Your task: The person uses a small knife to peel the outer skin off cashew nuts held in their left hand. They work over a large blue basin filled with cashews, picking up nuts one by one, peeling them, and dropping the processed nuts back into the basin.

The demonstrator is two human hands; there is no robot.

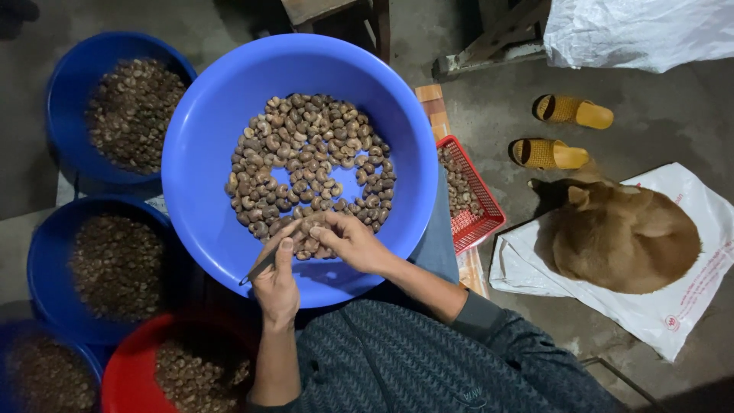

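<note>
Left hand point(277, 284): clenched round a thin dark metal pick point(260, 268), tip pointing toward the nut pile.
Right hand point(348, 241): fingers pinched on one small brown nut point(315, 227) at the near edge of the pile, just beside the left thumb.
Work basin: large round blue plastic basin point(229, 153) on the lap, holding a single loose layer of brown-grey shelled nuts point(306, 164); bare blue floor shows around the pile.
Progress: judging by the thin layer, much of this basin looks worked through, yet many nuts are left in it.
Left side: red plastic bowl point(130, 367) and three smaller blue plastic bowls point(53, 252), each well filled with nuts; can't tell which are finished.
Right side: red mesh plastic basket point(482, 206) with a few nuts, partly under the basin rim.
Farther: tan dog point(627, 237) curled on a white woven sack point(688, 306), pair of yellow slippers point(562, 130) on the concrete floor point(665, 107).
</note>
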